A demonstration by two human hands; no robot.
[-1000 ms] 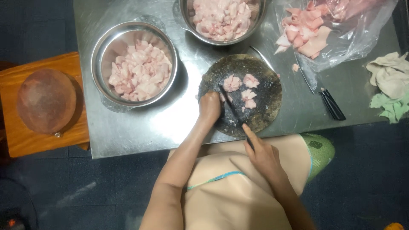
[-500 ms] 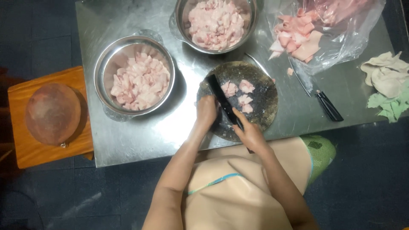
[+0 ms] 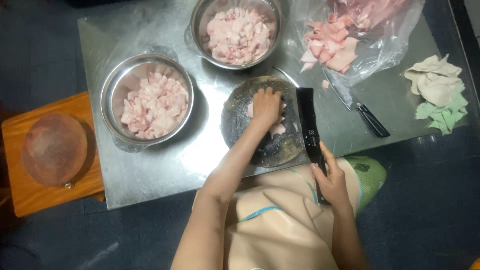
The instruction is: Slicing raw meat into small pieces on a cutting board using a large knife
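My left hand point(image 3: 266, 106) lies over cut pieces of pink meat point(image 3: 278, 129) on a round dark chopping block point(image 3: 265, 145), fingers curled around them. My right hand point(image 3: 330, 181) grips the handle of a black cleaver point(image 3: 308, 120), whose flat blade rests along the block's right edge, pointing away from me. Left of the block stands a steel bowl point(image 3: 113, 90) holding several meat chunks. A second steel bowl point(image 3: 197, 20) of meat stands at the back.
A clear plastic bag point(image 3: 390, 45) of larger meat slabs lies at the back right. A second knife point(image 3: 367, 118) lies beside it. Crumpled cloths point(image 3: 437, 92) sit at the far right. A round wooden lid point(image 3: 54, 148) rests on an orange stool point(image 3: 30, 200) at the left.
The cleaver has moved from across the block's middle to its right edge. My left hand has slid from the block's left rim onto the cut meat at its centre.
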